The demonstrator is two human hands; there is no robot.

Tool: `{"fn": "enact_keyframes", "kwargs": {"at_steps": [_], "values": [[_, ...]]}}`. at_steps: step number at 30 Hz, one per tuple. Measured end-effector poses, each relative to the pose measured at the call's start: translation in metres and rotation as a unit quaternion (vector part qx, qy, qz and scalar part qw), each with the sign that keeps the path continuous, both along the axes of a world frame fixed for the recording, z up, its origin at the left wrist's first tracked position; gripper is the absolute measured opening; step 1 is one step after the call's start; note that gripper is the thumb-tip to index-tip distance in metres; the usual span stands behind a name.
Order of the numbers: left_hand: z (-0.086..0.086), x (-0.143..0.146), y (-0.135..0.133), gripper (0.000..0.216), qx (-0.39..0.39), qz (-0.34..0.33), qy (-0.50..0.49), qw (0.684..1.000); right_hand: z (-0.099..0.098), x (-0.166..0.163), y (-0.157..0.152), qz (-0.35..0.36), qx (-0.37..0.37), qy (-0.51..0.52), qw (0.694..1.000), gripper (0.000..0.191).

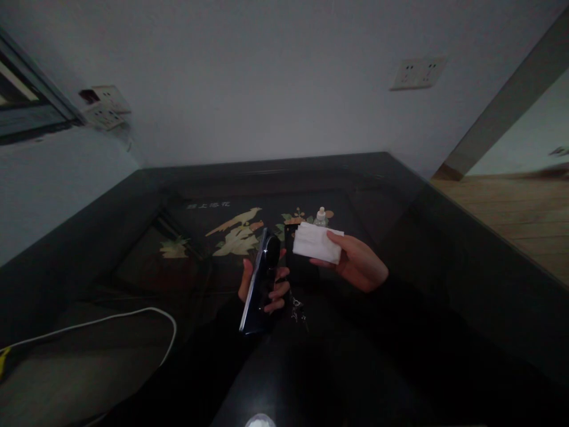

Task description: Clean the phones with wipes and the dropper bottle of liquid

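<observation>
My left hand (267, 287) is wrapped round a dark smartphone (261, 279), held upright and turned edge-on above the table. My right hand (358, 261) pinches a folded white cloth (316, 242) just to the right of the phone, not touching it. Both hands hover over a dark glossy table (444, 261) with a bird and flower inlay (237, 234). A small clear bottle with a white cap (320, 216) stands behind the cloth, partly hidden by it.
A bunch of keys (299, 309) lies on the table under my hands. A white cable (133, 317) curves over a dark cushion at the lower left. Wall sockets (418, 72) sit on the white wall behind. Wooden floor (511, 207) shows at the right.
</observation>
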State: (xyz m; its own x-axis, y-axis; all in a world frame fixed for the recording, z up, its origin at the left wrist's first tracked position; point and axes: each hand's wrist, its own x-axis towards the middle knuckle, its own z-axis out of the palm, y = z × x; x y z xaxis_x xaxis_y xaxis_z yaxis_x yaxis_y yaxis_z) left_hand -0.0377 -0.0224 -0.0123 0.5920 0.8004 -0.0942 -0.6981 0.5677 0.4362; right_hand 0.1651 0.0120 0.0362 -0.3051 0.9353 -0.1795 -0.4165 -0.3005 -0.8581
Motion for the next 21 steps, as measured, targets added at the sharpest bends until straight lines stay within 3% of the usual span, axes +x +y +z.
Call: {"fn": "enact_keyframes", "kwargs": {"at_steps": [4,10,16,19,21], "values": [[0.003,0.001,-0.001,0.065,-0.023,0.047,-0.005,0.999,-0.002,0.001,0.001,0.001,0.016,-0.009,1.000,0.028],[-0.002,-0.006,0.008,0.063,-0.119,-0.002,0.023,0.993,-0.004,0.002,0.001,-0.009,0.001,-0.001,1.000,0.029],[-0.010,-0.001,0.010,0.061,-0.114,0.021,0.024,0.993,-0.007,0.001,0.003,-0.022,-0.007,-0.014,1.000,0.028],[-0.009,0.001,0.007,0.063,-0.099,-0.001,0.012,0.995,-0.016,-0.005,-0.002,-0.045,0.085,-0.107,0.990,0.030],[-0.009,0.002,0.006,0.064,-0.105,-0.011,0.015,0.994,-0.024,-0.011,-0.010,-0.044,0.232,-0.228,0.945,0.033]]}}
